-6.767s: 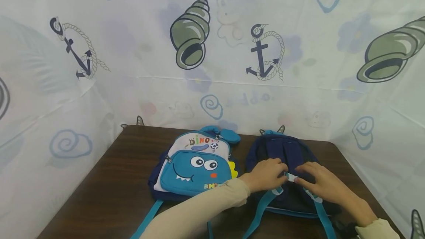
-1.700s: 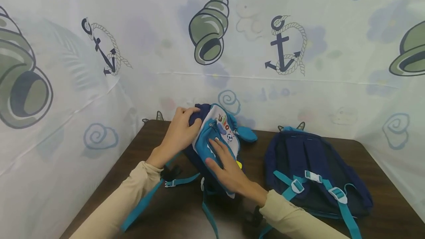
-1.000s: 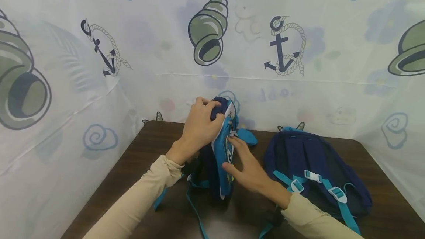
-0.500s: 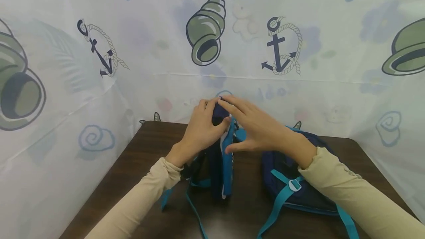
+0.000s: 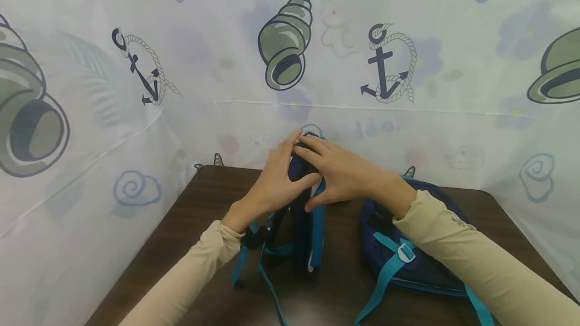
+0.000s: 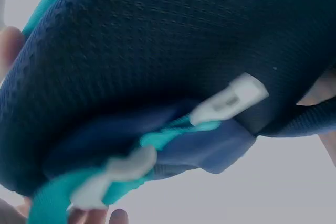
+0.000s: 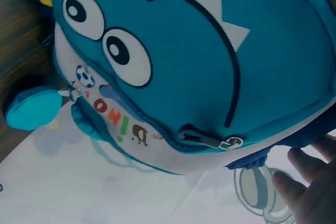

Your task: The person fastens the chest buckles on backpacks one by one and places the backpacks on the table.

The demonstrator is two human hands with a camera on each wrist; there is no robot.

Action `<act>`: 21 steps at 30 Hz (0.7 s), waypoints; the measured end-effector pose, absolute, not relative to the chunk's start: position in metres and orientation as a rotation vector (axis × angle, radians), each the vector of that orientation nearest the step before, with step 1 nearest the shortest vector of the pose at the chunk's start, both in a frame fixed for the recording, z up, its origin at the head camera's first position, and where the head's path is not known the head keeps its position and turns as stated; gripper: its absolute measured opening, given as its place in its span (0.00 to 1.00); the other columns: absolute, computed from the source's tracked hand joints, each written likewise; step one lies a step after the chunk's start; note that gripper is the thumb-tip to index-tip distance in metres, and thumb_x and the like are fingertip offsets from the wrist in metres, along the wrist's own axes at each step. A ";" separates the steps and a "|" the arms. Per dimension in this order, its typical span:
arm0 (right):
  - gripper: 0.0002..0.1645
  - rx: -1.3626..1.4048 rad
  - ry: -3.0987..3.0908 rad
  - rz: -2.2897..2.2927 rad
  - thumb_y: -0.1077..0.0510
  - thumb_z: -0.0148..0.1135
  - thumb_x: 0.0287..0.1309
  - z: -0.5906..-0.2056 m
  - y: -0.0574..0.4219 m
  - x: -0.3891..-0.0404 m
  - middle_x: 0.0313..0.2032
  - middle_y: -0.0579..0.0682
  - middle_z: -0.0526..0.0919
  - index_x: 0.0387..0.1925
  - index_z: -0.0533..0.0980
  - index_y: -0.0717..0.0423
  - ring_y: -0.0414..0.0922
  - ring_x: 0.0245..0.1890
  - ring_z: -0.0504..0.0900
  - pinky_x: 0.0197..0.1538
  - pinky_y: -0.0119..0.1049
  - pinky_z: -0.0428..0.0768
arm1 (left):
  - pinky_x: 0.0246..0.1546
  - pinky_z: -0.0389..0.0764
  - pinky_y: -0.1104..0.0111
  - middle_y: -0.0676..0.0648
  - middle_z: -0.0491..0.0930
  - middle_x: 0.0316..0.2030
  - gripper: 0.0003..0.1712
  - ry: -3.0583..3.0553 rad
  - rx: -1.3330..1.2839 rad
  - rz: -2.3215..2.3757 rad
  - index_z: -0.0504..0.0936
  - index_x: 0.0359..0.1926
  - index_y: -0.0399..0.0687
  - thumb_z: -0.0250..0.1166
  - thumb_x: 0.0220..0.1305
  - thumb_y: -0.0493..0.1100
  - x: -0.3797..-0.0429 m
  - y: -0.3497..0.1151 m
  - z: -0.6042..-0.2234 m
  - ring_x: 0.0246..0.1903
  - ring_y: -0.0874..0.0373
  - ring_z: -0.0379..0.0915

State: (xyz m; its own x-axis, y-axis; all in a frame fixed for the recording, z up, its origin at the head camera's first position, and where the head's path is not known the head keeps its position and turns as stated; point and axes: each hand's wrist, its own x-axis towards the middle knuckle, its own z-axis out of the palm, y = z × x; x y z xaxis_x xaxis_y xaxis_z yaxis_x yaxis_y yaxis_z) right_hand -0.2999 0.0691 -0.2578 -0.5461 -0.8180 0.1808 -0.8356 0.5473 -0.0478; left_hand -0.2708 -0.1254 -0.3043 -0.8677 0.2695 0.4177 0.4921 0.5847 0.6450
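Observation:
A small dinosaur backpack (image 5: 301,233) stands on edge on the table, its narrow navy side towards me. My left hand (image 5: 278,182) holds its upper edge, thumb across the side. From the right, my right hand (image 5: 349,172) curves its fingers over the same upper edge, with the thumb by the blue front. The right wrist view shows the blue front panel (image 7: 194,77) with printed eyes, teeth and a zipper pull (image 7: 210,140). In the left wrist view, the dark mesh back (image 6: 157,40) carries a white buckle (image 6: 231,98) on a teal strap (image 6: 50,198).
A second navy backpack (image 5: 426,270) lies to the right, back side up, partly covered by my right forearm. Its teal strap (image 5: 380,288) runs towards the front of the brown table (image 5: 176,250). A printed cloth (image 5: 204,64) hangs behind and at both sides.
The dinosaur backpack has turned from lying front up to standing on edge. My right hand has moved from the second backpack to its front, then up to its upper edge beside my left.

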 end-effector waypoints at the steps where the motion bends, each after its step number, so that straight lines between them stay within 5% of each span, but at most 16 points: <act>1: 0.71 1.414 -2.649 0.185 0.28 0.75 0.41 -0.258 0.070 -0.300 0.78 0.57 0.50 0.79 0.50 0.49 0.58 0.77 0.53 0.74 0.58 0.59 | 0.68 0.60 0.37 0.52 0.48 0.78 0.53 -2.535 -0.653 -1.173 0.39 0.79 0.69 0.60 0.63 0.69 -0.270 -0.128 -0.306 0.76 0.44 0.45; 5: 0.70 1.386 -2.691 0.212 0.30 0.76 0.42 -0.258 0.077 -0.300 0.78 0.56 0.51 0.79 0.50 0.47 0.59 0.76 0.55 0.73 0.59 0.60 | 0.66 0.63 0.37 0.47 0.50 0.77 0.47 -2.492 -0.668 -1.297 0.40 0.78 0.74 0.52 0.66 0.73 -0.273 -0.143 -0.320 0.74 0.43 0.49; 10: 0.70 1.346 -2.703 0.208 0.30 0.76 0.41 -0.259 0.088 -0.299 0.78 0.55 0.51 0.78 0.50 0.46 0.58 0.76 0.55 0.73 0.59 0.61 | 0.69 0.58 0.40 0.41 0.53 0.74 0.42 -2.554 -0.405 -1.530 0.45 0.79 0.62 0.44 0.73 0.71 -0.280 -0.160 -0.367 0.73 0.42 0.53; 15: 0.70 1.318 -2.683 0.185 0.29 0.76 0.40 -0.262 0.098 -0.299 0.77 0.55 0.53 0.78 0.50 0.45 0.58 0.76 0.56 0.72 0.60 0.61 | 0.73 0.46 0.38 0.38 0.48 0.77 0.46 -2.687 -0.164 -1.623 0.44 0.79 0.49 0.32 0.73 0.73 -0.290 -0.170 -0.424 0.77 0.39 0.42; 21: 0.70 1.312 -2.696 0.187 0.28 0.74 0.42 -0.265 0.105 -0.300 0.78 0.54 0.51 0.79 0.48 0.43 0.59 0.76 0.54 0.72 0.61 0.61 | 0.74 0.36 0.38 0.42 0.38 0.80 0.44 -2.729 -0.182 -1.794 0.39 0.80 0.48 0.28 0.76 0.69 -0.288 -0.167 -0.459 0.79 0.41 0.31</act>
